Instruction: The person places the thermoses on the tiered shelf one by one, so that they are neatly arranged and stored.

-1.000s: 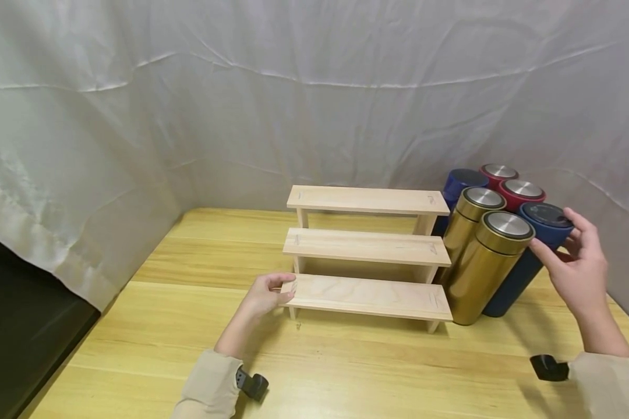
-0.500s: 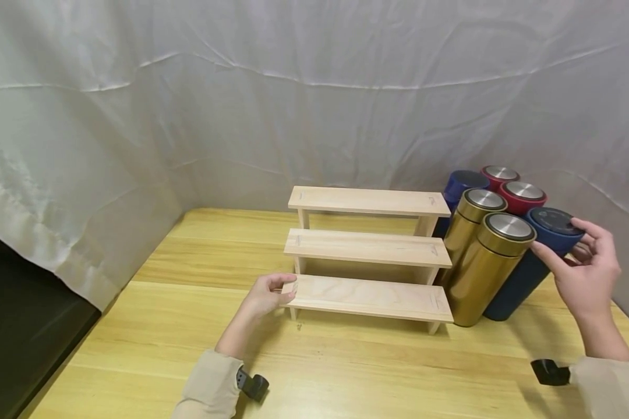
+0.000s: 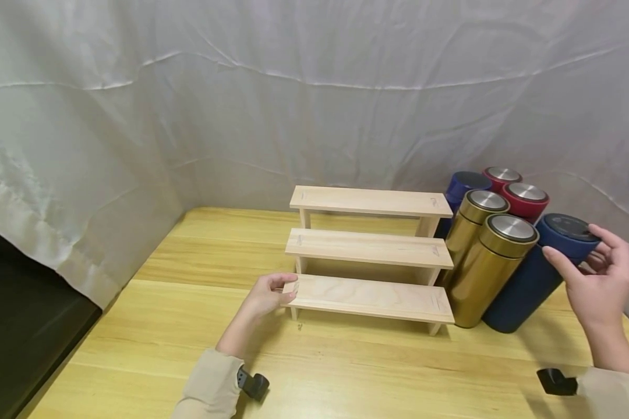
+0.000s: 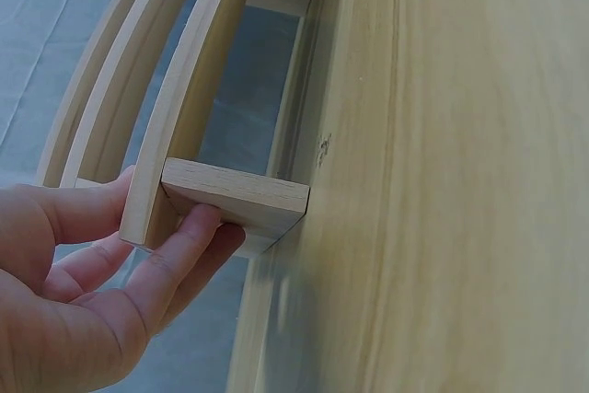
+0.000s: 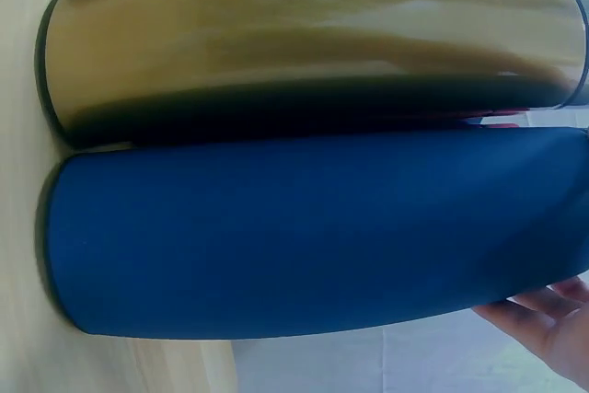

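Observation:
My left hand (image 3: 264, 297) pinches the left end of the lowest step of a three-tier wooden display stand (image 3: 367, 297). In the left wrist view, the thumb lies against one face of the board (image 4: 152, 172) and the fingers (image 4: 189, 236) reach round its underside, beside the leg. My right hand (image 3: 600, 279) grips a dark blue thermos (image 3: 529, 291) near its black-topped lid, thumb in front and fingers at the far side. The thermos stands upright on the table, right beside a gold thermos (image 3: 484, 285). In the right wrist view the blue body (image 5: 276, 236) lies along the gold one (image 5: 294, 43).
Behind the front gold thermos stand another gold one (image 3: 463, 224), two red ones (image 3: 526, 201) with steel lids and a blue-purple one (image 3: 466, 183). They crowd the stand's right side. A pale cloth (image 3: 314, 116) hangs behind the wooden table (image 3: 188, 331).
My right hand has moved the blue thermos to the right and toward me, with its base sliding slightly nearer. The left hand stays on the stand.

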The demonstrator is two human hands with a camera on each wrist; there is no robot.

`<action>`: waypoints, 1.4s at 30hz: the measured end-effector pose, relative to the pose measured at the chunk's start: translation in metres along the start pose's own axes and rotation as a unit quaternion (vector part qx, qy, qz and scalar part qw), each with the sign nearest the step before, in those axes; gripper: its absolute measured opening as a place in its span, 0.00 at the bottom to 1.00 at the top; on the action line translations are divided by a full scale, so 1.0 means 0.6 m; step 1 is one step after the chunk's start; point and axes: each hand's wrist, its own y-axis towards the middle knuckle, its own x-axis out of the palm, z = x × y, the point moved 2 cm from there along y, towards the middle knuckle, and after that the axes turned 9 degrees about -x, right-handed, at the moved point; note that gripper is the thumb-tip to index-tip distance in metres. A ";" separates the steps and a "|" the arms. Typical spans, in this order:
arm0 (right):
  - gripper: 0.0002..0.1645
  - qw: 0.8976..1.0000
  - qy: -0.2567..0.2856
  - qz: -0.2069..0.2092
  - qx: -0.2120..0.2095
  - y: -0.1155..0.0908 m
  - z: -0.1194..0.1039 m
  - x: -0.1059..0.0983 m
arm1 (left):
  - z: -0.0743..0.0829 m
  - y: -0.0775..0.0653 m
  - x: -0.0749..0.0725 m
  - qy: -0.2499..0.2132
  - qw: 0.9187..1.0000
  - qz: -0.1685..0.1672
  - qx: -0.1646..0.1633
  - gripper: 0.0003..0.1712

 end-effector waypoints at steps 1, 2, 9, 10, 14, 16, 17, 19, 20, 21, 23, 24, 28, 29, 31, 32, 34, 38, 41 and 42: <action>0.36 1.000 -0.002 0.002 -0.004 0.000 0.000 -0.002 | 0.000 0.000 0.000 0.001 1.000 0.002 -0.001 0.20; 0.36 1.000 -0.003 0.004 -0.006 0.000 -0.001 -0.003 | 0.001 0.000 0.000 0.001 1.000 0.003 -0.002 0.20; 0.37 1.000 -0.011 0.003 -0.006 0.000 -0.004 -0.009 | 0.000 0.002 0.000 0.008 1.000 0.006 -0.002 0.20; 0.38 1.000 -0.013 0.002 -0.005 0.000 -0.005 -0.009 | 0.000 0.002 0.000 0.009 1.000 0.008 -0.002 0.20; 0.40 1.000 -0.023 -0.001 0.000 -0.003 -0.004 -0.012 | 0.000 0.002 0.002 0.007 1.000 0.008 -0.005 0.20; 0.40 1.000 -0.026 -0.002 0.003 -0.005 -0.003 -0.013 | 0.001 0.001 0.002 0.005 1.000 0.008 -0.006 0.20; 0.40 1.000 -0.027 -0.003 0.004 -0.005 -0.003 -0.013 | 0.001 0.001 0.003 0.005 1.000 0.007 -0.006 0.20; 0.41 1.000 -0.024 -0.004 0.006 -0.007 -0.003 -0.013 | 0.001 0.000 0.003 0.005 1.000 0.006 -0.007 0.20; 0.41 1.000 -0.023 -0.004 0.007 -0.007 -0.002 -0.013 | 0.001 0.000 0.003 0.005 1.000 0.006 -0.007 0.20; 0.41 1.000 -0.022 -0.004 0.005 -0.007 -0.002 -0.012 | 0.001 0.000 0.003 0.006 1.000 0.006 -0.007 0.20; 0.41 1.000 -0.018 -0.005 0.005 -0.007 -0.002 -0.012 | 0.000 0.000 0.002 0.008 1.000 0.006 -0.007 0.20; 0.41 1.000 -0.017 -0.005 0.006 -0.007 -0.002 -0.012 | 0.000 0.000 0.002 0.008 1.000 0.006 -0.006 0.20; 0.41 1.000 -0.011 -0.002 0.021 -0.006 0.000 -0.012 | -0.001 0.002 0.002 0.007 1.000 0.007 -0.007 0.20; 0.42 1.000 -0.010 -0.001 0.026 -0.007 0.000 -0.012 | -0.001 0.002 0.001 0.006 1.000 0.007 -0.007 0.20; 0.42 0.999 -0.009 0.000 0.038 -0.008 0.001 -0.012 | -0.001 0.001 0.002 0.004 1.000 0.007 -0.008 0.20; 0.42 0.999 -0.008 0.001 0.044 -0.009 0.001 -0.013 | -0.001 0.001 0.002 0.005 1.000 0.006 -0.007 0.20; 0.42 0.999 -0.010 0.000 0.052 -0.010 0.001 -0.013 | -0.001 0.001 0.002 0.007 1.000 0.005 -0.008 0.20; 0.42 0.998 -0.012 -0.002 0.057 -0.011 0.000 -0.013 | -0.001 0.001 0.001 0.005 1.000 0.003 -0.009 0.20; 0.42 0.998 -0.010 -0.003 0.058 -0.010 -0.001 -0.013 | 0.000 0.001 0.001 0.008 1.000 0.004 -0.008 0.20; 0.42 0.998 -0.008 -0.003 0.057 -0.011 -0.001 -0.013 | 0.000 0.002 0.001 0.010 1.000 0.004 -0.008 0.20</action>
